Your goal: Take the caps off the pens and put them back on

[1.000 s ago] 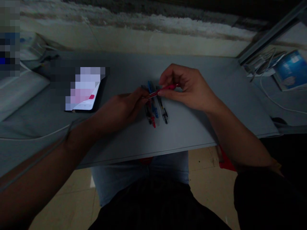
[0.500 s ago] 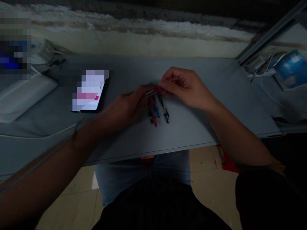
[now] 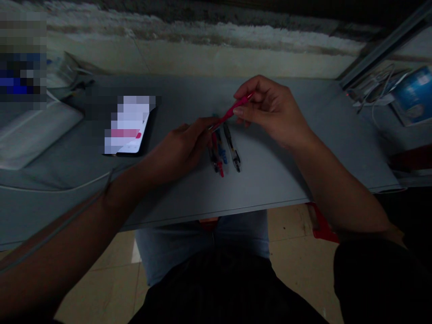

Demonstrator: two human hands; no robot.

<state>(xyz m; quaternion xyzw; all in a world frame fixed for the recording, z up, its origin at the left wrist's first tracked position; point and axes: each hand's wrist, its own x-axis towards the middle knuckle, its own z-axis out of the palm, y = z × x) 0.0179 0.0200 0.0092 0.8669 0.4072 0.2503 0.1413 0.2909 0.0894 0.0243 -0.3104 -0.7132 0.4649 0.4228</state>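
A red-pink pen (image 3: 227, 115) slants up to the right above the desk, held between both hands. My left hand (image 3: 187, 144) is closed on its lower end, where a pale or metallic part shows by the fingertips. My right hand (image 3: 270, 110) pinches the upper part between thumb and fingers, and the pen's pointed end sticks out past them. Below, several pens lie on the desk: a clear pen with black parts (image 3: 233, 150), a blue one (image 3: 222, 154) and a red-ended one (image 3: 220, 169). My left fingers partly cover this group.
A lit phone (image 3: 130, 130) lies on the grey desk (image 3: 270, 184), left of my hands. Farther left are a pale flat object (image 3: 37, 135) and a white cable (image 3: 64, 191). A blue box or book (image 3: 415, 96) and tangled cords sit at right. The wall borders the desk's back.
My right hand has risen and moved right along the pen, so more of its red-pink length shows. My left hand stays nearly in place, still closed on the lower end.
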